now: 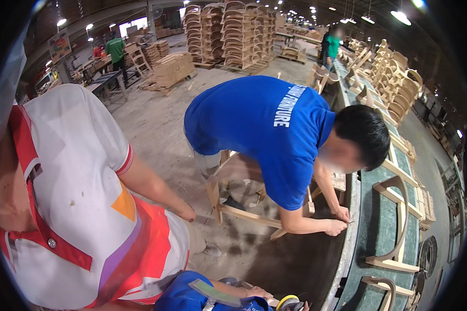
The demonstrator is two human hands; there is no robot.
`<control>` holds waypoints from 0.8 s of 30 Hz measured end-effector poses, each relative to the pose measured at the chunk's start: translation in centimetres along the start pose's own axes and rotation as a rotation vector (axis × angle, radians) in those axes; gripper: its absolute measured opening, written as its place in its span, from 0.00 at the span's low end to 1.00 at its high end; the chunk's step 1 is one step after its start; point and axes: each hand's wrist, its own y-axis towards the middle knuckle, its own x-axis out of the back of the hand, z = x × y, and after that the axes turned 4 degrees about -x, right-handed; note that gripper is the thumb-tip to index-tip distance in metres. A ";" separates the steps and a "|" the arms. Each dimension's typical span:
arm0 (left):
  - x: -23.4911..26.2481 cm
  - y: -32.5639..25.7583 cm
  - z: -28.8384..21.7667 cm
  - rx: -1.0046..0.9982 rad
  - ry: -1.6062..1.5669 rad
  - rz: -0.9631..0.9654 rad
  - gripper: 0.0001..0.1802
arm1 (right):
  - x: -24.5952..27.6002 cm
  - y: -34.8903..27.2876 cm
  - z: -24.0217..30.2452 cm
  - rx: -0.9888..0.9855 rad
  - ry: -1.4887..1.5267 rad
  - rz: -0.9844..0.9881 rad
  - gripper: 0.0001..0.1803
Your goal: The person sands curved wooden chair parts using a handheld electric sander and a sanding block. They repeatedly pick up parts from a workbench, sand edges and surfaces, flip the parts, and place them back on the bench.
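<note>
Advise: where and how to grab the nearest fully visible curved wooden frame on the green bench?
Take the curved frame by the middle of its bow, probably from the left of the green bench. The bow's hollow faces that way, so fingers could hook inside it. Straight rails sit toward both ends, making mid-bow likely the better-balanced hold.

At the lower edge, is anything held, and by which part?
Can't tell: the left hand is at a wood piece, grip unclear; the right hand, beside the yellow tool, is mostly cut off.
</note>
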 end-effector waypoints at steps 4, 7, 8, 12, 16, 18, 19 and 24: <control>1.0 1.0 0.2 -0.098 0.011 -0.181 0.38 | -0.2 1.8 0.3 0.020 0.033 -0.049 0.43; -1.3 0.3 2.4 -0.128 -0.023 -0.208 0.37 | -1.3 0.3 0.0 0.009 0.043 -0.024 0.43; -1.8 -0.1 3.0 -0.121 -0.037 -0.221 0.37 | -1.4 0.2 0.3 -0.002 0.049 0.007 0.43; -2.0 0.9 3.3 -0.096 -0.006 -0.218 0.37 | -0.6 0.6 0.3 0.009 0.068 -0.021 0.43; -1.8 2.2 3.0 -0.045 0.044 -0.203 0.36 | -0.7 1.4 0.5 0.076 -0.027 -0.072 0.43; -2.1 2.1 3.3 -0.072 0.034 -0.223 0.35 | -0.7 1.0 0.6 0.128 -0.014 -0.103 0.42; -2.3 1.9 3.5 -0.092 0.011 -0.241 0.35 | -0.7 1.0 0.9 0.122 -0.005 -0.086 0.42; -2.5 1.6 4.3 -0.008 -0.063 -0.267 0.31 | -0.4 1.1 1.9 0.036 -0.024 -0.035 0.43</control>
